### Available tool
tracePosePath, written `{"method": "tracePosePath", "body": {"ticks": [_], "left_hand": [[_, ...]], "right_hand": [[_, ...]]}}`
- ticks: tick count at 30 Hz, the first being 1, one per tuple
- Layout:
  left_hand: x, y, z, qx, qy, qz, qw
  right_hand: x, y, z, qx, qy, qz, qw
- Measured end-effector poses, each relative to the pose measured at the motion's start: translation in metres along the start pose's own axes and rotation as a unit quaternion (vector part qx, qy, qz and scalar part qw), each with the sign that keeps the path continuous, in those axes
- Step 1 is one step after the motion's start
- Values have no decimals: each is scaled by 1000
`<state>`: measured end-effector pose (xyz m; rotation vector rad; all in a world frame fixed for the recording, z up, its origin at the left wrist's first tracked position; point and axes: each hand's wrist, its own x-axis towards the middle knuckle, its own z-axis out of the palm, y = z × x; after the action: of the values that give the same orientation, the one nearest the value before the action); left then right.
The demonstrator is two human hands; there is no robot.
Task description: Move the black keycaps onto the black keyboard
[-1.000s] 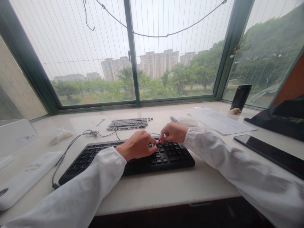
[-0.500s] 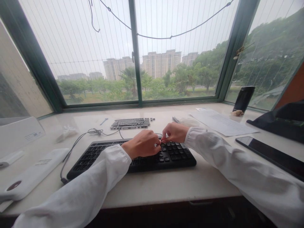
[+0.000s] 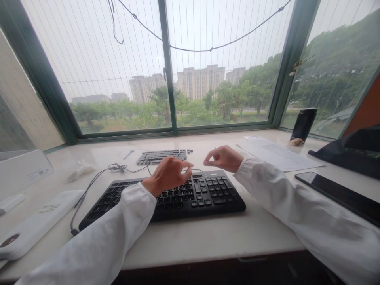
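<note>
A black keyboard [image 3: 202, 211] lies on the white counter. Its left and middle sections show bare key sockets, while keycaps sit on the number pad [image 3: 219, 190] and the keys beside it. My left hand [image 3: 169, 174] is over the keyboard's middle, with thumb and forefinger stretched to the right and a small gap between their tips; no object shows there. Raised above the keyboard's back right edge, my right hand [image 3: 224, 158] has thumb and forefinger pinched together. Whatever it may hold is too small to make out. Loose keycaps [image 3: 163, 155] lie in rows behind the keyboard.
A cable [image 3: 102, 171] curls behind and left of the keyboard. White devices [image 3: 38, 221] and a box [image 3: 25, 170] stand left. Papers [image 3: 270, 152], a phone [image 3: 338, 194] and a black can-like cylinder [image 3: 304, 124] are right. The window [image 3: 175, 130] closes off the back.
Both hands have lifted off the keyboard and moved apart: the left one leftward with its fingers loosened, the right one up. Keys they covered now show.
</note>
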<state>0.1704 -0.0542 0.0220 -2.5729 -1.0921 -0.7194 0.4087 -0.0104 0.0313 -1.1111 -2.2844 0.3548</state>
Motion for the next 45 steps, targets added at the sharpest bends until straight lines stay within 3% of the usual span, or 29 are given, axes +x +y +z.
{"method": "tracePosePath", "body": {"ticks": [4,8,10,14,22,25,31,38,45], "left_hand": [[0,-8,2,14,17,-47,999],[0,-8,6,26,-1,-57,998],[0,-8,6,23,-6,-59,998],[-1,-11,8,24,-11,-70,997],[-1,-16,13,60,-30,-81,994],[-1,-15,11,60,-32,-76,995],[-2,-15,7,64,-32,-83,994],[-2,-19,8,76,-40,-85,993],[-2,-21,12,80,-47,-77,993]], "right_hand": [[-1,0,2,-18,24,4,1000],[-3,-7,15,-68,-79,-15,994],[-4,-10,18,-107,-96,-26,989],[-3,-8,15,-101,-33,-32,994],[8,14,24,-169,51,46,983],[25,23,27,-216,66,68,972],[83,40,33,-274,14,100,957],[131,58,51,-256,3,124,959],[152,76,68,-205,-21,179,962]]}}
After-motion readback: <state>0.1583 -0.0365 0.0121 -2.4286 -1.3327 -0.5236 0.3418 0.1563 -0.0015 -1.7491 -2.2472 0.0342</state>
